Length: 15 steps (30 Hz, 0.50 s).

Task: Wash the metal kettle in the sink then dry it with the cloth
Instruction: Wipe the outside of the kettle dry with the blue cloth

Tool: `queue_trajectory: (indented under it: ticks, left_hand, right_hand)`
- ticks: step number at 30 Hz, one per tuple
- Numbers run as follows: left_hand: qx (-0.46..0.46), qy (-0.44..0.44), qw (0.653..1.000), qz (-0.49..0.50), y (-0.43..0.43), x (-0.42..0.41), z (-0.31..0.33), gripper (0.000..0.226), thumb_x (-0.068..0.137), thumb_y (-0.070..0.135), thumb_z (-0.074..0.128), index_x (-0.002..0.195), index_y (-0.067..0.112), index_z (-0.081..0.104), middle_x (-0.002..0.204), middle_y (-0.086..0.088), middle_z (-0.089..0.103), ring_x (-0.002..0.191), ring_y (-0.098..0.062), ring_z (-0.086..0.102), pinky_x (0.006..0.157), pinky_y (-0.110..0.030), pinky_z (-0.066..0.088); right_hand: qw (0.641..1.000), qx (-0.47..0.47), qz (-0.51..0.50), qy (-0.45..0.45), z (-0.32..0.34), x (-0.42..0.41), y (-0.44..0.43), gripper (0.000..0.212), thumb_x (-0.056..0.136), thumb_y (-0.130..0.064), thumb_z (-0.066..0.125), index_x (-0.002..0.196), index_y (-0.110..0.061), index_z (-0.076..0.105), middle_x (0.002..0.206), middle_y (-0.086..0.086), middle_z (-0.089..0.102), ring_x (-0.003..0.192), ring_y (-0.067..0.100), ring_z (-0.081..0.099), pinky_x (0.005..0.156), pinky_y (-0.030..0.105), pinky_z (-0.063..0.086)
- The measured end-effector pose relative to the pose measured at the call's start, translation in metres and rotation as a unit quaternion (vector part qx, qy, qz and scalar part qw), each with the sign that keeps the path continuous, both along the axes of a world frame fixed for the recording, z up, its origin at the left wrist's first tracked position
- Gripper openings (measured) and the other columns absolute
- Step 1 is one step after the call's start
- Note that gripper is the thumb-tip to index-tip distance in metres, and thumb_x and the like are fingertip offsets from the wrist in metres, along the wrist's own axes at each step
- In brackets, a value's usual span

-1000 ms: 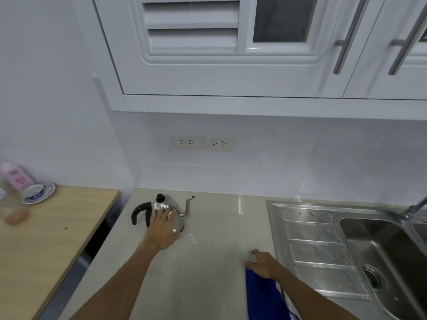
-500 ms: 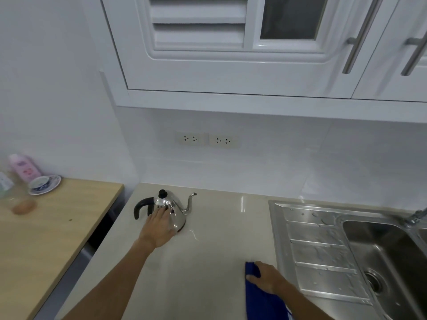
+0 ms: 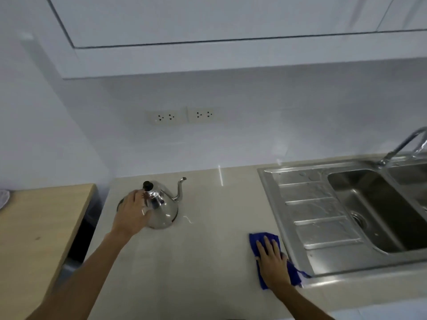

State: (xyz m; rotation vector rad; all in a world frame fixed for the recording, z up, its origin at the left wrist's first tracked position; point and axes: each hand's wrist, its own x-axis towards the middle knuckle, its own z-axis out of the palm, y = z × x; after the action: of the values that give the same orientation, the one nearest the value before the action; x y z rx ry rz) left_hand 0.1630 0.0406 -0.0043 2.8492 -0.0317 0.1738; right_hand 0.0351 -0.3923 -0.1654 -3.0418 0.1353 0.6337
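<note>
A shiny metal kettle (image 3: 163, 207) with a black lid knob and a thin curved spout stands upright on the beige counter (image 3: 203, 257), spout pointing right. My left hand (image 3: 131, 214) covers its left side, where the black handle is hidden under my fingers. A blue cloth (image 3: 260, 241) lies on the counter beside the sink's left rim. My right hand (image 3: 273, 262) rests flat on top of it, fingers spread. The steel sink (image 3: 374, 204) sits at the right, with a ribbed draining board, a deep basin and a drain.
A metal tap (image 3: 403, 145) arches over the basin at the far right. A wooden table (image 3: 34, 229) stands lower on the left, with a dark gap between it and the counter. Two wall sockets (image 3: 184, 115) sit above the counter, and white cabinets hang overhead.
The view tilted down and drew closer. My left hand slid from the kettle's front to its left side, over the handle. My right hand moved fully onto the blue cloth.
</note>
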Motion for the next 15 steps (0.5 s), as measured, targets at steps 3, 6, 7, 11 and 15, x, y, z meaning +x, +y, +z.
queue_trajectory:
  ticks: [3, 6, 7, 11, 15]
  left_hand:
    - [-0.011, 0.035, 0.999, -0.009, 0.021, 0.014, -0.004, 0.069, 0.072, 0.02, 0.08, 0.132, 0.007, 0.049, 0.127, -0.018, 0.055, 0.112, -0.042, 0.055, 0.091, -0.054, 0.05]
    - [0.002, 0.046, 0.998, -0.049, 0.042, 0.028, -0.014, 0.074, 0.071, 0.023, 0.081, 0.135, 0.011, 0.047, 0.125, -0.016, 0.057, 0.109, -0.043, 0.057, 0.089, -0.055, 0.051]
    - [0.005, 0.052, 0.997, -0.058, 0.048, 0.033, -0.016, 0.076, 0.072, 0.023, 0.081, 0.138, 0.011, 0.045, 0.127, -0.017, 0.057, 0.111, -0.043, 0.057, 0.092, -0.056, 0.05]
    - [-0.021, 0.091, 0.995, -0.021, 0.056, 0.043, -0.02, 0.074, 0.082, 0.023, 0.077, 0.145, 0.011, 0.041, 0.133, -0.021, 0.055, 0.119, -0.045, 0.053, 0.1, -0.057, 0.045]
    - [-0.059, 0.105, 0.992, -0.031, 0.064, 0.046, -0.027, 0.061, 0.089, 0.012, 0.066, 0.145, 0.013, 0.043, 0.124, -0.022, 0.057, 0.115, -0.044, 0.054, 0.1, -0.055, 0.044]
  right_hand:
    - [0.999, 0.012, -0.033, 0.02, 0.009, -0.004, 0.014, 0.067, 0.056, -0.018, 0.09, 0.12, -0.016, 0.069, 0.126, 0.015, 0.066, 0.108, 0.042, 0.066, 0.069, 0.057, 0.057]
    - [0.998, 0.009, -0.055, 0.017, 0.008, -0.004, 0.019, 0.09, 0.038, -0.009, 0.096, 0.123, -0.011, 0.066, 0.125, 0.02, 0.064, 0.107, 0.047, 0.063, 0.07, 0.059, 0.056]
    - [0.998, 0.0, -0.058, 0.013, 0.009, -0.003, 0.019, 0.091, 0.034, -0.009, 0.096, 0.121, -0.01, 0.066, 0.121, 0.022, 0.064, 0.103, 0.048, 0.064, 0.067, 0.059, 0.056]
    - [0.997, 0.011, -0.072, -0.004, 0.039, 0.0, 0.024, 0.07, 0.063, -0.01, 0.084, 0.127, -0.009, 0.057, 0.118, 0.02, 0.06, 0.1, 0.041, 0.059, 0.072, 0.05, 0.058]
    - [0.961, 0.204, -0.167, -0.082, 0.061, 0.004, 0.035, 0.039, 0.093, -0.012, 0.049, 0.132, -0.016, 0.054, 0.114, 0.012, 0.063, 0.099, 0.029, 0.061, 0.081, 0.034, 0.052]
